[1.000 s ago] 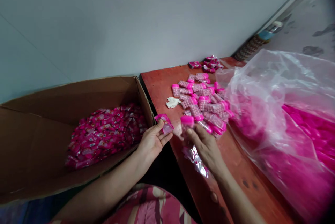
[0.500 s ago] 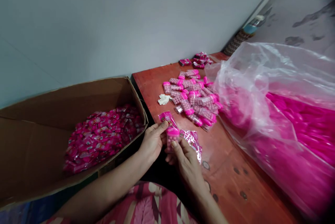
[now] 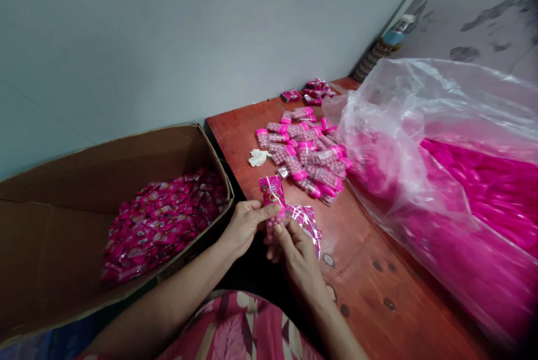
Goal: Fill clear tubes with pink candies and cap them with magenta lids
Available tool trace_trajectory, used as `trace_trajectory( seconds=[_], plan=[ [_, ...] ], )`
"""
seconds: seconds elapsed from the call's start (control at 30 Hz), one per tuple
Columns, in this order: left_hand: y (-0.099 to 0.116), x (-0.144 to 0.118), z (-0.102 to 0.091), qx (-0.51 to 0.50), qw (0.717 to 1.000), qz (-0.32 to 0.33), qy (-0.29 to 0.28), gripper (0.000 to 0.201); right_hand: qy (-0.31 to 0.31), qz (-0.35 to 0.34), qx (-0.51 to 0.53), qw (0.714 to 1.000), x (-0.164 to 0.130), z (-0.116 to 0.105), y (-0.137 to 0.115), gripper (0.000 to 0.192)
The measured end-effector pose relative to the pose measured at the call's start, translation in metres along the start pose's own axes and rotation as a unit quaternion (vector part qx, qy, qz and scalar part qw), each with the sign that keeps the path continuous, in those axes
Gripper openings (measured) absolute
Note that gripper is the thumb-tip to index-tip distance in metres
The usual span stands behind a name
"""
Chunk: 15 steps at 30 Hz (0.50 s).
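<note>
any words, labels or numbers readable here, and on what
None can be read.
Pink packet held by the left hand and right hand: round printed design, lettering too blurred.
Wrapped packets in the cardboard box: print too small.
Capped tubes on the table: no legible label.

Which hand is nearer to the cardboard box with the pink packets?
Left. The left hand is just beside the near corner of the cardboard box, holding a pink sleeve. The right hand is farther away, over the red table.
</note>
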<state>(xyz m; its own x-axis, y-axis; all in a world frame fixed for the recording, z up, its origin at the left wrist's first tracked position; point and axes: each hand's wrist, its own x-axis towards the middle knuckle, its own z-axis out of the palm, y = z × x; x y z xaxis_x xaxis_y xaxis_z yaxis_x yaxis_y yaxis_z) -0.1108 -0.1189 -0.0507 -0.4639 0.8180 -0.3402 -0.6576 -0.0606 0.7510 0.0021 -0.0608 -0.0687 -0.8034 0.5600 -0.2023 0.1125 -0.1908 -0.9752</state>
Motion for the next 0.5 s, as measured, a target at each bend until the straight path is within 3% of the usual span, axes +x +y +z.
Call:
trace_trajectory(
  seconds=[0.1, 0.23, 0.3, 0.5],
  plan=[
    [0.0017, -0.0005, -0.0009, 0.027, 0.999, -0.016, -0.026, 0.029, -0.028, 0.032, 0.075, 0.996, 0.0007, -0.0018, -0.0001, 0.026],
    [-0.0029, -0.0009, 0.0007, 0.037, 0.999, -0.015, 0.002, 0.024, 0.055, -0.017, -0.047, 0.997, 0.0015, -0.0057, 0.0018, 0.022],
    [-0.0056, -0.0011, 0.0020, 0.027, 0.999, -0.019, 0.006, 0.024, 0.067, -0.031, -0.068, 0.995, 0.0009, -0.0068, 0.0022, 0.021],
    [-0.0046, -0.0020, -0.0006, -0.018, 0.999, -0.016, 0.026, 0.024, -0.018, -0.001, 0.102, 0.995, -0.0063, -0.0083, 0.0006, 0.030]
  ],
)
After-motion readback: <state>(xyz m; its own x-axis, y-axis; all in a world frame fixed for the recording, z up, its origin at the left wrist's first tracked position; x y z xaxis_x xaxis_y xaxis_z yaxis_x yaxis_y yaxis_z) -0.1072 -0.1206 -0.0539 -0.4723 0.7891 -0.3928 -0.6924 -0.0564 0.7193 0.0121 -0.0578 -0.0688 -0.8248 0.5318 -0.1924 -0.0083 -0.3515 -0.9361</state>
